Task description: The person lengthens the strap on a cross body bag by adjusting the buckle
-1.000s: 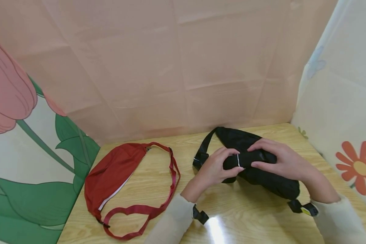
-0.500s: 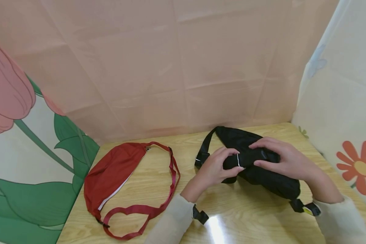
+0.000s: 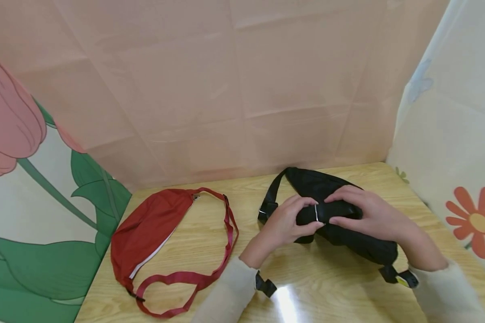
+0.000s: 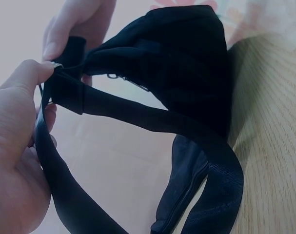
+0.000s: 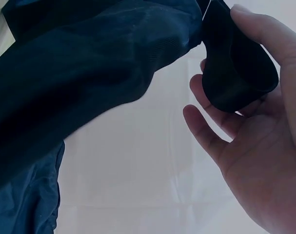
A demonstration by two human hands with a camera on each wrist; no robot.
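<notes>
A black waist bag [image 3: 355, 242] lies at the right of the table, its strap [image 3: 306, 215] raised in front of it. My left hand [image 3: 280, 224] pinches the strap beside a thin silver bar between thumb and fingers. On the other side of that bar, my right hand [image 3: 373, 213] holds a folded loop of the strap between thumb and fingers. In the right wrist view the loop [image 5: 235, 73] is rounded and hollow, with the lower fingers of that hand spread below it. The left wrist view shows strap [image 4: 133, 112] hanging from the pinched place.
On the left of the wooden table [image 3: 307, 287] lies a red waist bag [image 3: 153, 229] with its red strap [image 3: 202, 280] looped beside it. A pinkish cloth [image 3: 242, 89] hangs behind the table. Printed sheets with flowers stand at both sides.
My right hand moved slightly right, then back left towards the silver bar, with the strap loop. My left hand has stayed nearly still. The red bag has not moved.
</notes>
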